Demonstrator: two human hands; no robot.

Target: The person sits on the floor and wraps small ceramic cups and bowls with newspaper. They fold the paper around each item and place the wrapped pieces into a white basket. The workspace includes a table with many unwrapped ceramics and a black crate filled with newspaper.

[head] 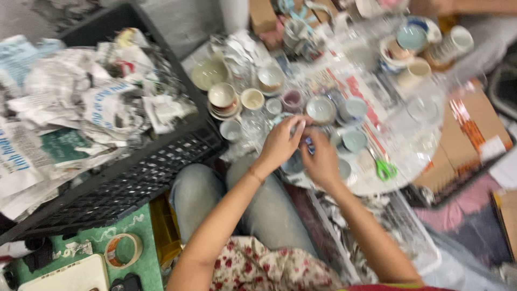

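We pinch one small blue piece between left hand and right hand – many cups sit unwrapped on the round tray, crumpled newspaper filling the black crate beside its left edge.

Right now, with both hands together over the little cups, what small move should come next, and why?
Probably lift the small blue object slightly clear: both the left hand and the right hand pinch it just above closely packed small ceramic cups. The picture is too blurred to tell what it is.

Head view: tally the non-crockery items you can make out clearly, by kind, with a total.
Black plastic crate: 1
Green-handled scissors: 1
Tape roll: 1
Hands, left hand and right hand: 2
Total: 5
The cups and bowls are too blurred to count.
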